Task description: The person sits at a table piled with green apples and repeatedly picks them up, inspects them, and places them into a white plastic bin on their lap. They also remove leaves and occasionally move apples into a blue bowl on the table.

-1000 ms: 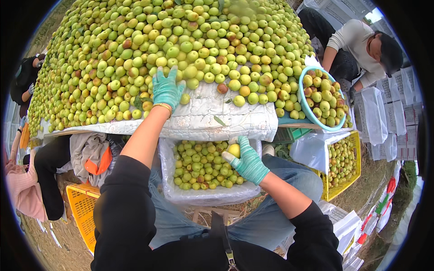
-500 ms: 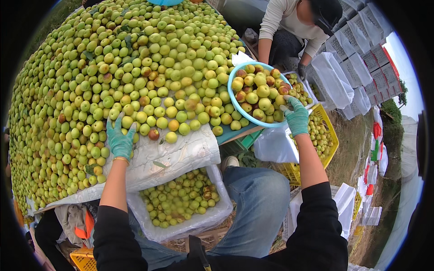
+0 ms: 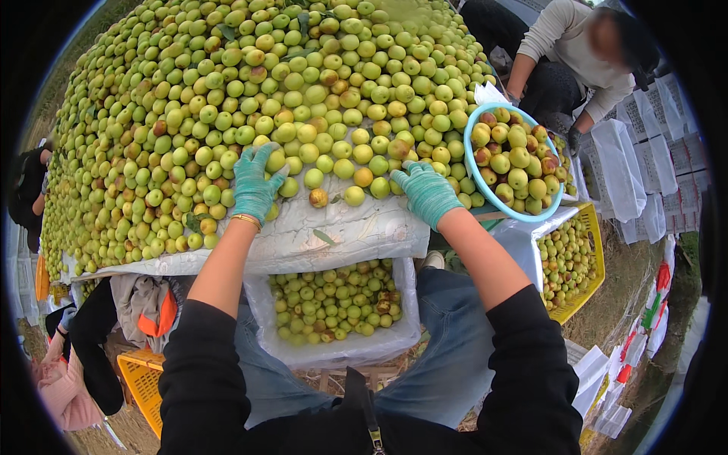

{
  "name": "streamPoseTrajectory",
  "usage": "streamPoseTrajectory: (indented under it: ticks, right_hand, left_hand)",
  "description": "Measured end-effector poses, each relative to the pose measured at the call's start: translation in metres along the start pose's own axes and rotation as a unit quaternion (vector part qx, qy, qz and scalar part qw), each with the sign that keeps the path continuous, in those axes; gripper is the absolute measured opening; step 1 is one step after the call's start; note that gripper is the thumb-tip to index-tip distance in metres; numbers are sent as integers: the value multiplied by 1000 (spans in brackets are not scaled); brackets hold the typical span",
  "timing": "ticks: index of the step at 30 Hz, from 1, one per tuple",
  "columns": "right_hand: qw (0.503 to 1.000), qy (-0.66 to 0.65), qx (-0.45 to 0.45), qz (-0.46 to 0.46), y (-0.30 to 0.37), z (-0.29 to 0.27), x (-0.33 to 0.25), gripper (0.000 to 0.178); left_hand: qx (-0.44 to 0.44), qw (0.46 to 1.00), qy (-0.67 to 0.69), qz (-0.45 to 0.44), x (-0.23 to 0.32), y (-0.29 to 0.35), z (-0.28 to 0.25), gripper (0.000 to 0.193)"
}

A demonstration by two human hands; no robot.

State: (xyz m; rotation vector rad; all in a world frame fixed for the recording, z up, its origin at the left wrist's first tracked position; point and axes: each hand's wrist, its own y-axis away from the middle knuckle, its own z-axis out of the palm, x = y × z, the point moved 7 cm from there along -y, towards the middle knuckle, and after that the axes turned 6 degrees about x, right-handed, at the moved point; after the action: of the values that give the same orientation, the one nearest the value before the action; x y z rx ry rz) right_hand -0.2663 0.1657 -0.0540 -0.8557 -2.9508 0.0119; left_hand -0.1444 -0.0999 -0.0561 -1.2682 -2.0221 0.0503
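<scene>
A large heap of green-yellow jujubes [image 3: 189, 129], some with brown-red patches, covers the table in front of me. My left hand [image 3: 256, 186], in a green glove, rests at the heap's near edge with thumb and fingers apart beside a jujube. On the heap's right part lies my right hand [image 3: 426, 193], also green-gloved, fingers stretched toward the jujubes and nothing visibly held. Between my hands a few loose jujubes lie on the pale cloth [image 3: 341, 231] along the table edge. To the right of my right hand stands a light-blue basin [image 3: 475, 171] full of redder jujubes.
Below the table edge, between my knees, is a plastic-lined crate [image 3: 409, 318] of jujubes. A yellow crate [image 3: 597, 262] of jujubes stands at the right. Across from me at the right crouches a person [image 3: 565, 38]; lined crates [image 3: 629, 152] are stacked beside them. An orange crate [image 3: 140, 379] sits lower left.
My right hand has left the basin's rim and moved left onto the heap. My view has shifted left, so the basin appears farther right. My left hand stays at the heap's edge.
</scene>
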Motion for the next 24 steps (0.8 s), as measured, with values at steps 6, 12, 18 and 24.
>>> streamPoseTrajectory:
  ticks: [6, 12, 18, 24]
  right_hand:
    - [990, -58, -86, 97, -10, 4, -14, 41]
    - [873, -455, 34, 172, 27, -26, -59, 42]
    - [861, -485, -91, 120, 52, -15, -127, 28]
    - [924, -349, 147, -61, 45, -62, -162, 42]
  left_hand:
    - [-104, 681, 600, -407, -10, 74, -1, 52]
    - [-164, 338, 766, -522, 33, 126, -8, 53]
    - [-192, 319, 770, -518, 40, 142, -10, 50]
    - [-185, 287, 792, -505, 43, 154, -14, 44]
